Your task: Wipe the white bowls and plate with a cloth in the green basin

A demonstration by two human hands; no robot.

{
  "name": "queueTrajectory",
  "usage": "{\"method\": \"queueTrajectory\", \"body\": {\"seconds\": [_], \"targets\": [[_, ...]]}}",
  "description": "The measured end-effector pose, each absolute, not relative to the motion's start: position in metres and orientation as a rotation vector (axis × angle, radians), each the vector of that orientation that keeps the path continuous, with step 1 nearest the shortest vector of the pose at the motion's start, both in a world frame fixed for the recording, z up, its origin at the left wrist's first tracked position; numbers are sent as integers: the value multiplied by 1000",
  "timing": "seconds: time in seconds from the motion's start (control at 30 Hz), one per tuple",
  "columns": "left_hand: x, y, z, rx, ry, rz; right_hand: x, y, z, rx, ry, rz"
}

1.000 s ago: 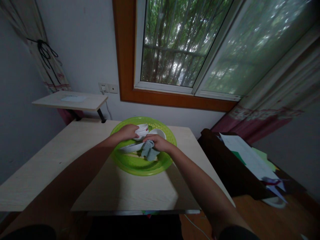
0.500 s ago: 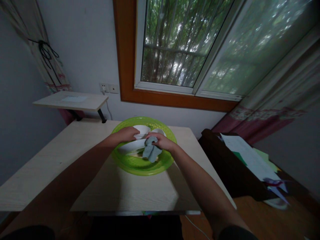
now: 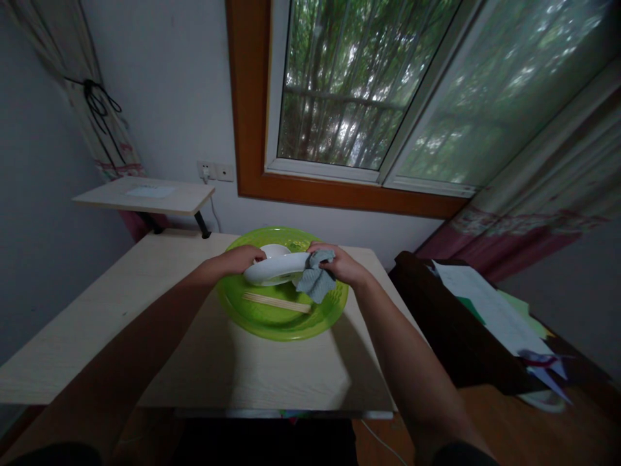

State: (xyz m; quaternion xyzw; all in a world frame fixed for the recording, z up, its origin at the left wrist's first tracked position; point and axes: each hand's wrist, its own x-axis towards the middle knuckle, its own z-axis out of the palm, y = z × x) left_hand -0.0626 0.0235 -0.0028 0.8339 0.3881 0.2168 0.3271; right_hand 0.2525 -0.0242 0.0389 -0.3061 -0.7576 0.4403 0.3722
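A white plate (image 3: 276, 268) is held tilted above the green basin (image 3: 281, 333). My left hand (image 3: 241, 259) is closed on the plate's left edge. At the plate's right edge, my right hand (image 3: 341, 264) is closed round a grey-green cloth (image 3: 317, 281), which hangs down over the rim. Behind the plate a white bowl (image 3: 275, 250) shows in part; the plate hides the rest of it. Light wooden chopsticks (image 3: 276, 302) lie together on the basin's bottom, in front of the plate.
The basin stands on a pale wooden table (image 3: 194, 362). A small raised shelf (image 3: 145, 196) with a paper on it is at the back left. To the right, a dark brown piece of furniture (image 3: 431, 323) carries papers. A window (image 3: 359, 97) is behind.
The plate has come up and to the right between my hands, and my right hand with the cloth has moved right. The chopsticks now show fully in the basin.
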Motion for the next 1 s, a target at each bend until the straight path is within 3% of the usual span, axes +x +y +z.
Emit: {"method": "queueTrajectory", "body": {"seconds": [0.23, 0.6, 0.73, 1.0], "targets": [[-71, 26, 3, 1872, 1278, 854, 261, -26, 64, -707, -1941, 984], [-52, 13, -1, 888, 991, 704, 250, -22, 55, -745, -1987, 616], [-44, 13, -5, 863, 858, 763, 239, -21, 39, -711, -2128, 563], [-48, 26, -26, 1121, 1052, 951, 230, -21, 22, -741, -2278, 556]]}}
